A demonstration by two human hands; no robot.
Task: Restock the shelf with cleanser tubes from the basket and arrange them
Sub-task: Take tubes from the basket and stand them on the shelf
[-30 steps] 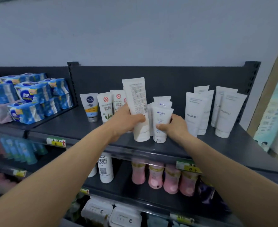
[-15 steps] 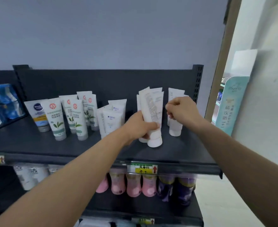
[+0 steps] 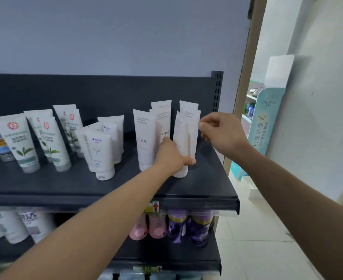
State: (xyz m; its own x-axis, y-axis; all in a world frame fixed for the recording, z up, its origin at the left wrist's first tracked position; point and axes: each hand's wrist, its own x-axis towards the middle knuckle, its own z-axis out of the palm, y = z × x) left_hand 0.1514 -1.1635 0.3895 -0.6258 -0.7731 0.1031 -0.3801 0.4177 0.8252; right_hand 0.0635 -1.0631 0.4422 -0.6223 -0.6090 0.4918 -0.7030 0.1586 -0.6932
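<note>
Head camera: our left hand [image 3: 172, 154] reaches forward, fingers and thumb wrapped round a white cleanser tube [image 3: 183, 134] standing cap-down near the right end of the dark shelf [image 3: 207, 178], beside the FLORAL tubes [image 3: 144, 138]. Our right hand [image 3: 221, 132] hovers by the tube tops, fingers curled, apparently empty. A pale wall [image 3: 126, 37] rises behind, with tiled floor [image 3: 257, 229] to the right.

A pale blue-grey painted wall [image 3: 116, 33] is rising behind the dark grey metal shelving unit [image 3: 207, 188]. On the right, off-white floor tiles [image 3: 257, 229] are stretching past a tan post [image 3: 245, 77] toward a white wall [image 3: 328, 118].
</note>
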